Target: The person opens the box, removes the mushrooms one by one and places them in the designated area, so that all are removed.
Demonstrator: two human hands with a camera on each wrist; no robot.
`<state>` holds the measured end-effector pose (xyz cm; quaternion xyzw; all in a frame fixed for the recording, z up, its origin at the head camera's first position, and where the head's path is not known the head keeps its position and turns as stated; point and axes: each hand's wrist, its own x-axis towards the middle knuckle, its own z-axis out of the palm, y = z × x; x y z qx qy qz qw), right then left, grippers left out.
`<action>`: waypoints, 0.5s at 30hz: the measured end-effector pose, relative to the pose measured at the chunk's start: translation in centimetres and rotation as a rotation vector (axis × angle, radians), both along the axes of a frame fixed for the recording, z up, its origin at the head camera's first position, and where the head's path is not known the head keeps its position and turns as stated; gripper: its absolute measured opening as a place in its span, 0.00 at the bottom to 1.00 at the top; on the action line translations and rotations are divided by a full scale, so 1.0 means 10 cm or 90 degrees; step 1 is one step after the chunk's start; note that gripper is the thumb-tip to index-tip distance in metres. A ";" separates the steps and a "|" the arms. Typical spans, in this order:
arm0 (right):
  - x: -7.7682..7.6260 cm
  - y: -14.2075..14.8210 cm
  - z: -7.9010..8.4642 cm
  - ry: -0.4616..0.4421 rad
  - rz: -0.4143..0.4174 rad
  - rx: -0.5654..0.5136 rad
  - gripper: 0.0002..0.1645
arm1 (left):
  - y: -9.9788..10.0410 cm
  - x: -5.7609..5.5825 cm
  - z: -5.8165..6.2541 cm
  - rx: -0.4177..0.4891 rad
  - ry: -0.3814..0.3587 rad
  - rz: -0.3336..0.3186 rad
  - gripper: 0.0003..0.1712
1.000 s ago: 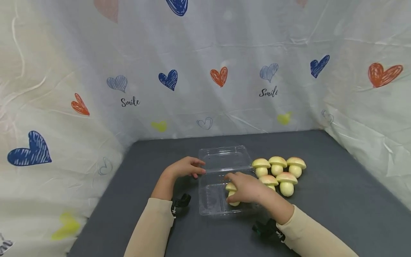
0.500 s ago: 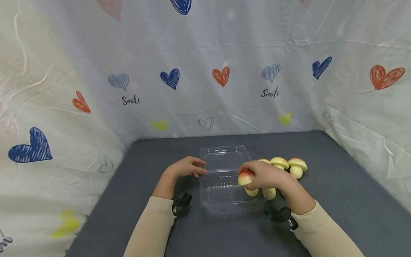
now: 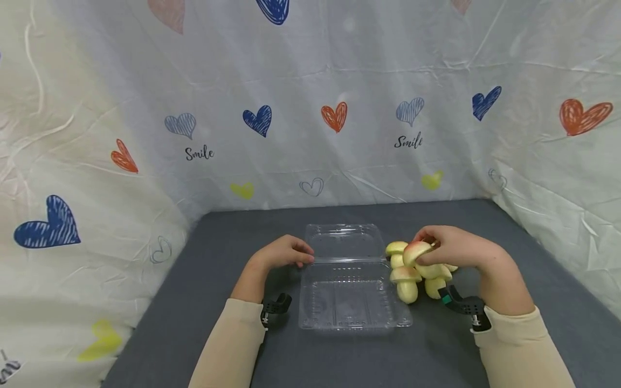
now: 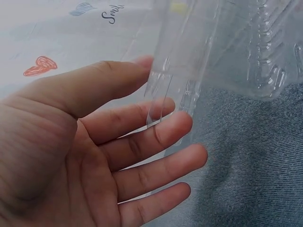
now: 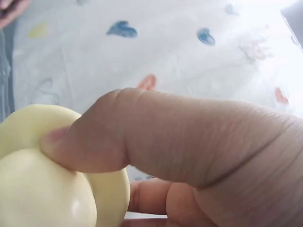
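My right hand (image 3: pixel 453 247) pinches a pale yellow toy mushroom (image 5: pixel 33 127) with a reddish cap top. The thumb presses by the stem under its cap in the right wrist view. In the head view this mushroom is just above the other toy mushrooms (image 3: pixel 406 291), partly covering them. Left of them lies a clear plastic clamshell box (image 3: pixel 356 302) with its lid (image 3: pixel 344 242) folded back. At the box's left side by the hinge is my left hand (image 3: pixel 286 251). In the left wrist view its fingers (image 4: pixel 161 168) are spread and loosely extended, thumb and index at the clear plastic edge.
Everything lies on a dark grey cloth-covered table (image 3: pixel 339 361). A pale curtain (image 3: pixel 291 70) printed with hearts rises behind the table and along both sides.
My right hand has lifted a mushroom out of the box and carried it right, over the group of mushrooms. My left hand has hardly moved beside the box.
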<state>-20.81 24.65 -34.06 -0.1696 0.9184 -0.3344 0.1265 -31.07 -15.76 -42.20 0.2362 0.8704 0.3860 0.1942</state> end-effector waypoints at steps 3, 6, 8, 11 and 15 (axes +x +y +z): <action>0.01 0.20 0.01 -0.021 -0.010 0.000 0.31 | 0.01 0.00 0.01 -0.004 0.006 0.008 0.21; 0.02 0.37 -0.01 -0.053 -0.022 -0.001 0.35 | 0.01 -0.01 0.01 -0.011 0.011 0.017 0.21; 0.02 0.47 -0.03 -0.077 -0.035 -0.009 0.35 | 0.01 -0.01 0.00 -0.015 0.013 0.019 0.21; 0.00 0.60 -0.07 -0.116 -0.062 -0.045 0.33 | 0.01 -0.01 0.00 -0.018 0.013 0.020 0.20; -0.02 0.75 -0.12 -0.146 -0.091 -0.068 0.33 | 0.00 0.00 0.00 -0.019 0.014 0.021 0.21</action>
